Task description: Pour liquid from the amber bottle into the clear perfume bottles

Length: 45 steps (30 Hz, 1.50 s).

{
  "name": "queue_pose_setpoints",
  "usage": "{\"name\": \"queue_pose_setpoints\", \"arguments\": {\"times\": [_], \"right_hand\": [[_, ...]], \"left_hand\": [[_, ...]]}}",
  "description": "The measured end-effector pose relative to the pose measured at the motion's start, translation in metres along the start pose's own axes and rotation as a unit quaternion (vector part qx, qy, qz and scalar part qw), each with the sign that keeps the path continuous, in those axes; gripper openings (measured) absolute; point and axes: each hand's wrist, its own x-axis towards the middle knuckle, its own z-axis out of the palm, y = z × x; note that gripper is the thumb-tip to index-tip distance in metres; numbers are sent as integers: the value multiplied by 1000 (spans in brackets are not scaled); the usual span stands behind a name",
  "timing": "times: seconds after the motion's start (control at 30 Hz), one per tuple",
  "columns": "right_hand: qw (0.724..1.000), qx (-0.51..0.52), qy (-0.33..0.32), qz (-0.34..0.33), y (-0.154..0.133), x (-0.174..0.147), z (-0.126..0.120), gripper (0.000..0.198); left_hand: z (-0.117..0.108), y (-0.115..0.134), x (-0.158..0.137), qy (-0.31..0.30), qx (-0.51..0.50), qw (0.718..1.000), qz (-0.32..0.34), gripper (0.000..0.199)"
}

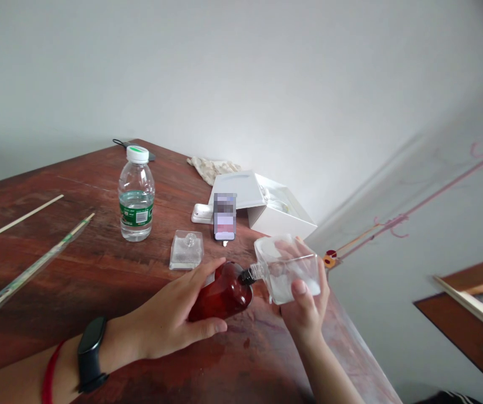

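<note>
My left hand is wrapped round a reddish-brown bottle that lies tilted to the right. Its black neck meets the threaded mouth of a clear square bottle. That clear bottle lies nearly on its side in my right hand, thumb in front and fingers behind; its inside looks cloudy. Whether the two mouths touch or only overlap I cannot tell. Just beyond my left fingers sits a clear square piece with a round knob.
A water bottle with a green label stands upright at back left. Behind my hands are a phone, an open white box and a crumpled cloth. Thin sticks lie at left. The wooden table ends at right near a pink rack.
</note>
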Motion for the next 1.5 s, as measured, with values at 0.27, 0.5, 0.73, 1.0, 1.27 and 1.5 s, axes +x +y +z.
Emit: {"name": "queue_pose_setpoints", "arguments": {"times": [0.27, 0.5, 0.73, 1.0, 1.27, 1.5], "right_hand": [[1000, -7, 4, -13, 4, -1, -2, 59], [1000, -21, 12, -13, 5, -2, -4, 64], [1000, -6, 7, -9, 5, -2, -4, 62], [1000, -11, -8, 8, 2, 0, -2, 64], [1000, -2, -25, 9, 0, 3, -1, 61], [999, -18, -44, -4, -9, 9, 7, 59]], "left_hand": [[0, 1, -1, -4, -1, 1000, 0, 85], [0, 0, 0, -1, -3, 1000, 0, 86], [0, 1, 0, -2, -2, 1000, -1, 86], [0, 1, -1, 4, -2, 1000, 5, 85], [-1, 1, -1, 2, -1, 1000, 2, 85], [-4, 1, -3, 1, -11, 1000, 4, 84]]}}
